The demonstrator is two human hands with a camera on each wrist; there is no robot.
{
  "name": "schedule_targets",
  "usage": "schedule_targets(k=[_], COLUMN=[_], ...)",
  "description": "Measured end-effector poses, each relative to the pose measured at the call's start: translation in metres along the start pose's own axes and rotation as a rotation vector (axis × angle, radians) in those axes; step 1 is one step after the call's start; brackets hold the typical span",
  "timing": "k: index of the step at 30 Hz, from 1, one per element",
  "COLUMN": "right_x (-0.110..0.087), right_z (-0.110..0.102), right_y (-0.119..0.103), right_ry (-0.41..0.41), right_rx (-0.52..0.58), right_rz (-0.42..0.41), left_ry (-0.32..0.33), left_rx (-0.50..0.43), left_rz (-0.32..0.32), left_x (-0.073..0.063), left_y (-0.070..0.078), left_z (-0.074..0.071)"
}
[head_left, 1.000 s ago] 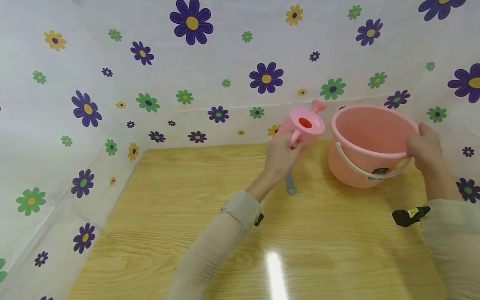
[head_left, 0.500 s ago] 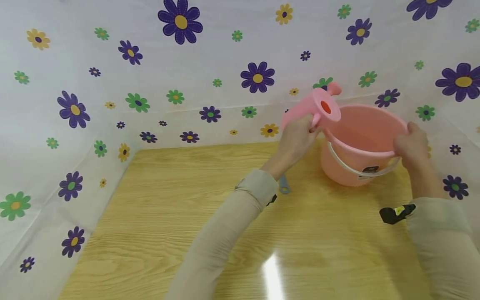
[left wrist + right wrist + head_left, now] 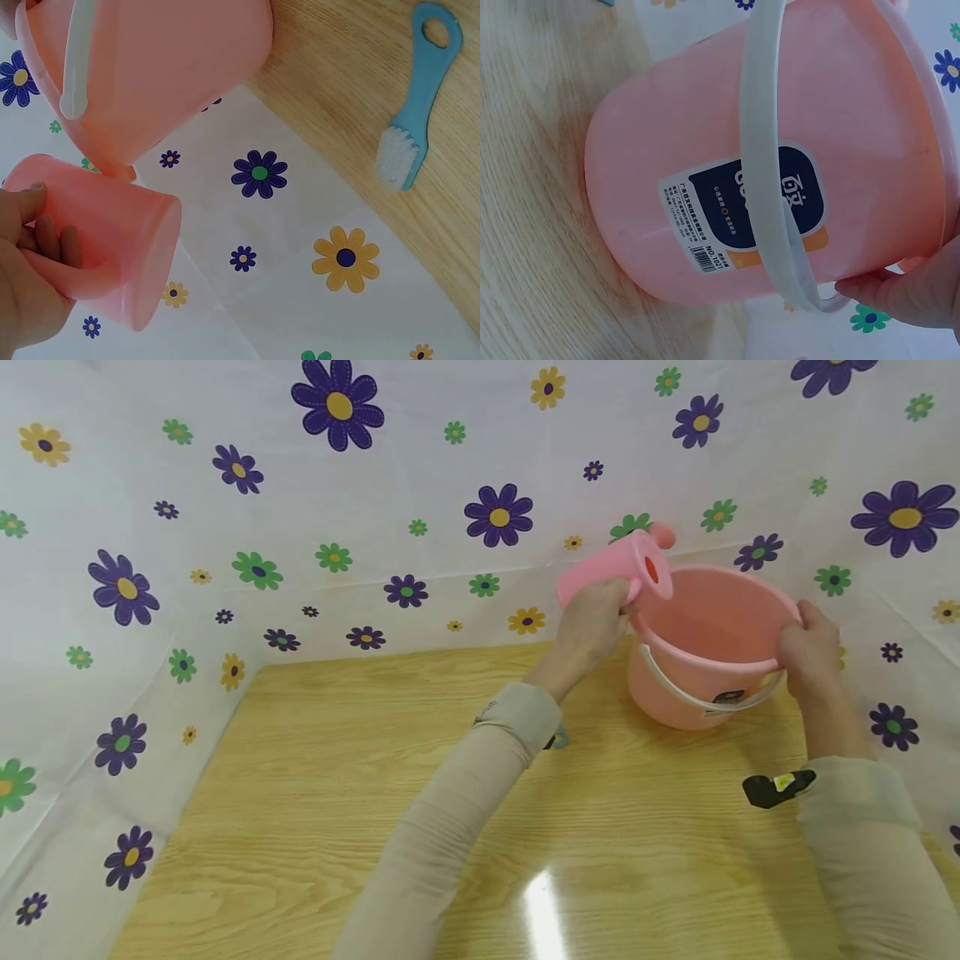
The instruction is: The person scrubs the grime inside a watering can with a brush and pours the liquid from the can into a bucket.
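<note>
My left hand [image 3: 596, 622] grips the handle of a pink watering can [image 3: 606, 567], its fingers curled through the handle in the left wrist view. The can is tipped to the right, its red-lined opening facing the bucket and its rose above the bucket's left rim. A pink bucket [image 3: 675, 689] with a white bail handle [image 3: 763, 150] stands on the table, tilted a little to the left. My right hand [image 3: 810, 647] holds the bucket's right rim, thumb outside near the end of the bail. The inside bottom of the bucket is hidden.
A blue brush [image 3: 420, 97] with white bristles lies on the wooden table [image 3: 337, 777] left of the bucket, mostly behind my left arm in the head view. A flower-printed sheet [image 3: 420, 460] rises behind the table and along its sides.
My left hand has raised the watering can, brought it right to the bucket's rim and tipped it over further. The right hand keeps its hold on the rim. The head view has shifted slightly.
</note>
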State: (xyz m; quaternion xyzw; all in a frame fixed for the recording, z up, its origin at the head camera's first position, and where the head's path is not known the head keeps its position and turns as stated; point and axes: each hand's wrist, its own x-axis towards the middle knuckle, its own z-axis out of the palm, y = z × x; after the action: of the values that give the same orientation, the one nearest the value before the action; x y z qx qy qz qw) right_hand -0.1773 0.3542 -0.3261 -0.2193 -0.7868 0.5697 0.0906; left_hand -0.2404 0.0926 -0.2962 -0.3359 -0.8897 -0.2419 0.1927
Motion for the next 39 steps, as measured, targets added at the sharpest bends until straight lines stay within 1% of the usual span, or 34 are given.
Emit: schedule_targets(k=[3,7,10,14,16,20,22,25,32,33,39], right_x=[0.000,0.002,0.004,0.005,0.005,0.005,0.004,0.003,0.002,0.002,0.004], right_z=[0.001,0.006,0.009,0.010,0.010,0.010,0.010,0.009,0.010,0.010,0.010], right_y=[0.001,0.000,0.000,0.002,0.002,0.001,0.000,0.000,-0.001,0.000,0.002], right_ry=[-0.010,0.047,0.088,0.102,0.106,0.114,0.117,0.112,0.125,0.125,0.111], right_rx=[0.074,0.267,0.379,0.373,0.370,0.359,0.351,0.342,0.344,0.343,0.348], right_rz=[0.033,0.073,0.096,0.126,0.134,0.140,0.145,0.148,0.133,0.132,0.132], left_ry=[-0.025,-0.074,-0.115,-0.158,-0.170,-0.171,-0.163,-0.162,-0.205,-0.211,-0.228], left_rx=[0.008,0.018,-0.013,-0.045,-0.027,0.050,0.114,0.158,0.164,0.176,0.176], left_rz=[0.002,0.008,-0.002,-0.034,-0.034,0.008,0.040,0.061,0.047,0.049,0.035], left_x=[0.002,0.006,0.010,0.013,0.015,0.019,0.021,0.023,0.027,0.027,0.031], left_y=[-0.001,-0.001,-0.001,-0.001,-0.001,0.000,0.000,0.001,0.004,0.004,0.005], left_z=[0.002,0.001,-0.001,-0.002,-0.002,0.000,0.001,0.001,0.001,0.001,0.001])
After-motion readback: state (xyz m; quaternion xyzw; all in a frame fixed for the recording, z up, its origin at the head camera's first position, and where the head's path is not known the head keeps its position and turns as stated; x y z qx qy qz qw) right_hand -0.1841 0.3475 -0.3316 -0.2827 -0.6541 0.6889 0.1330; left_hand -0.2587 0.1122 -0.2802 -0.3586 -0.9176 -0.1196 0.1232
